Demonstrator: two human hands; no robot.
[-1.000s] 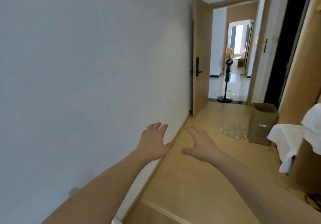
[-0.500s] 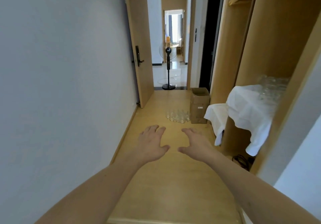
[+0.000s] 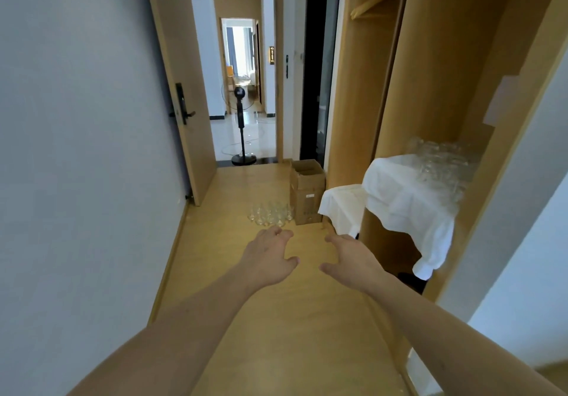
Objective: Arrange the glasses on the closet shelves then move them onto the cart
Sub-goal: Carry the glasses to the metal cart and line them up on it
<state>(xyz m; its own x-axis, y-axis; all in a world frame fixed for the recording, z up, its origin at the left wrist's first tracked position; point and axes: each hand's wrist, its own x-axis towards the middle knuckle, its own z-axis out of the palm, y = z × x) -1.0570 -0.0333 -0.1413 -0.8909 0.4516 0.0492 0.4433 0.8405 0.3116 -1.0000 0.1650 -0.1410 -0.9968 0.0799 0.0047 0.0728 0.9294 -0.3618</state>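
One head-worn wide-angle view looks forward and down along a hallway floor (image 3: 276,318), both forearms reaching out from the bottom edge (near the lens), the closet (image 3: 430,88) at right, a doorway (image 3: 242,72) far ahead.

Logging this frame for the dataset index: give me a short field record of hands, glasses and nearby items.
left hand: left hand, fingers spread, holds nothing
right hand: right hand, fingers spread, holds nothing
glasses on floor: cluster of clear stemmed glasses on the wooden floor, ahead of both hands
glasses on shelf: clear glasses on the white cloth draped over a closet shelf
box: brown cardboard box, flaps open, right of the floor glasses
closet: wooden closet, open, on the right
background: open wooden door, black standing fan
cart: not visible
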